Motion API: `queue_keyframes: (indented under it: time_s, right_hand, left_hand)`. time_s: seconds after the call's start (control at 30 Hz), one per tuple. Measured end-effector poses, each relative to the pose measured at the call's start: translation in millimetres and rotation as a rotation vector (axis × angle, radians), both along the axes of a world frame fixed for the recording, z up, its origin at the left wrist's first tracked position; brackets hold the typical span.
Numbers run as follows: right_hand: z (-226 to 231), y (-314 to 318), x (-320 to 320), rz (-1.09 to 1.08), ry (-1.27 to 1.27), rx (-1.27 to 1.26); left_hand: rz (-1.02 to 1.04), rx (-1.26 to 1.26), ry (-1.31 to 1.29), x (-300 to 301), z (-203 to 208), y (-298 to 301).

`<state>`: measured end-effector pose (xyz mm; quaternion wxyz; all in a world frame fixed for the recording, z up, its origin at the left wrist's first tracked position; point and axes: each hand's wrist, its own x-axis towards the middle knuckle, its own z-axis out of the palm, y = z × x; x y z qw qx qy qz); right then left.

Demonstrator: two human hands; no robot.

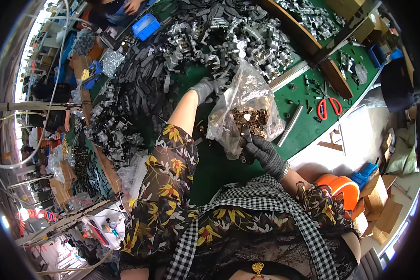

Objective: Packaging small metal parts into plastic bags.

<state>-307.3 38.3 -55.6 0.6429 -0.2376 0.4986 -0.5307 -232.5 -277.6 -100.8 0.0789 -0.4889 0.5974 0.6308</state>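
A clear plastic bag point(240, 88) stands open on the green table, holding many small brass-coloured metal clips point(254, 120). My left hand point(203, 90), in a dark grey glove, reaches to the near edge of the grey cast metal parts point(238, 39), left of the bag. Its fingers curl at a part there, but what they grip is unclear. In front of the bag, my right hand point(269, 159), gloved likewise, is closed on a small dark metal part point(246, 135), with thumb and fingers pinched together.
Black curved pads point(144, 70) lie heaped at the left. Red-handled scissors point(329, 106) and a metal tube point(290, 125) lie to the right. A wooden bar point(308, 42) crosses the far right. A blue bin point(145, 26) stands at the back, near another person's hand point(132, 6).
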Motion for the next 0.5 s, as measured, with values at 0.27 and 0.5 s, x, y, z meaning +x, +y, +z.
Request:
queue_keyframes:
  time_s: [0.27,0.5]
  right_hand:
    - [-1.5,8.2,-5.9,-0.062,0.024,-0.054]
    - [47.7,-37.9,2.8,-0.042,0.181,-0.155]
  left_hand:
    - [0.221,0.517,0.679,60.8,13.8,26.4]
    - [0.615,0.711,1.269,127.0,66.2,122.1]
